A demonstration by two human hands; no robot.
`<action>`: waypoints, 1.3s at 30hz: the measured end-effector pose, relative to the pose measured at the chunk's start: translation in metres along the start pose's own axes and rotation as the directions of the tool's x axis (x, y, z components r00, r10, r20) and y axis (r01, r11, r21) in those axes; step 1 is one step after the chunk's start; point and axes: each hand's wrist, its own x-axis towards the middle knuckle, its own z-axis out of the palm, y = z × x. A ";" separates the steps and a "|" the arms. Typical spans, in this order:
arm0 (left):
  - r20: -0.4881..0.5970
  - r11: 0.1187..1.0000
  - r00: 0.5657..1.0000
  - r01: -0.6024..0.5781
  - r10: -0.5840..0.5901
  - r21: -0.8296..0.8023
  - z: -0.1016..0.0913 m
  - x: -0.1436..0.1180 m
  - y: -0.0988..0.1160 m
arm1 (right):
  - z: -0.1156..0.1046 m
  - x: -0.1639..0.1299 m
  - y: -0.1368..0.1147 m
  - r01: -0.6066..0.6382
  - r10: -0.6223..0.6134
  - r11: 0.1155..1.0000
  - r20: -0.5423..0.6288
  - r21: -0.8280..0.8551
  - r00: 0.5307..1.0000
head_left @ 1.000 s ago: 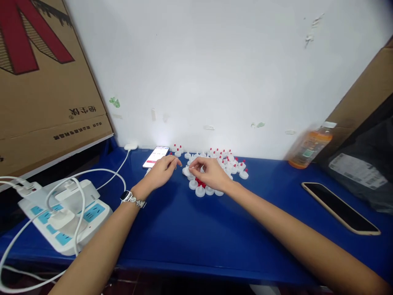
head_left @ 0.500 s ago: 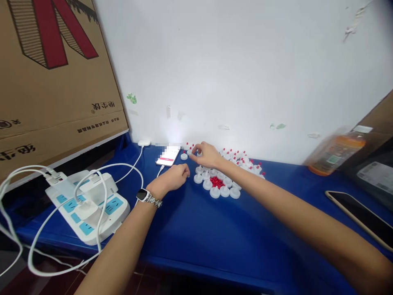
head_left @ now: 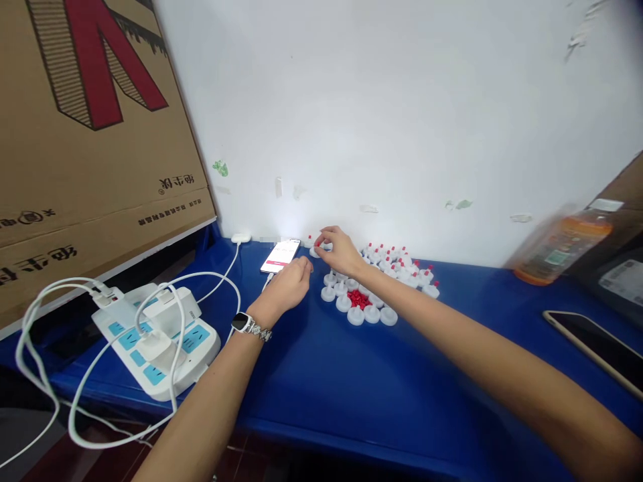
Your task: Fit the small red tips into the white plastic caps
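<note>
My right hand (head_left: 342, 254) reaches to the back of the blue table, thumb and forefinger closed around a small white round cap with a red tip (head_left: 314, 251). My left hand (head_left: 290, 286), with a watch on its wrist, is closed, its fingers curled just in front of the lit phone (head_left: 280, 255); anything inside them is hidden. Under my right forearm stand several white round caps without red tips (head_left: 355, 316), set around a small pile of red tips (head_left: 358, 298). Beyond the forearm, white caps with red tips (head_left: 402, 266) crowd near the wall.
A white power strip (head_left: 193, 361) with looping cables lies on the left. Behind it leans a large cardboard box (head_left: 110, 161). On the right are an orange drink bottle (head_left: 565, 244) and a dark phone (head_left: 595, 345). The white wall (head_left: 382, 134) bounds the table's back.
The red-tipped cap that stood apart near the phone is now at my right fingertips, farther back. My left hand has moved slightly. The whole view has shifted a little.
</note>
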 end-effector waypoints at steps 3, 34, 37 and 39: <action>-0.176 0.994 0.979 -0.106 0.102 -0.012 0.003 0.000 0.025 | -0.025 -0.035 -0.009 0.008 -0.004 0.977 -0.020 0.211 1.000; 0.131 0.888 0.900 -0.433 0.416 0.154 0.033 0.006 0.067 | -0.094 -0.111 0.025 -0.101 0.189 0.967 -0.388 0.235 0.902; 0.082 0.916 0.917 -0.396 0.391 0.058 0.026 0.008 0.057 | -0.088 -0.108 0.020 -0.103 0.165 0.979 -0.395 0.173 0.904; 0.008 0.936 0.935 -0.353 0.353 -0.007 0.017 0.009 0.044 | -0.082 -0.102 0.014 -0.092 0.155 0.972 -0.298 0.215 0.942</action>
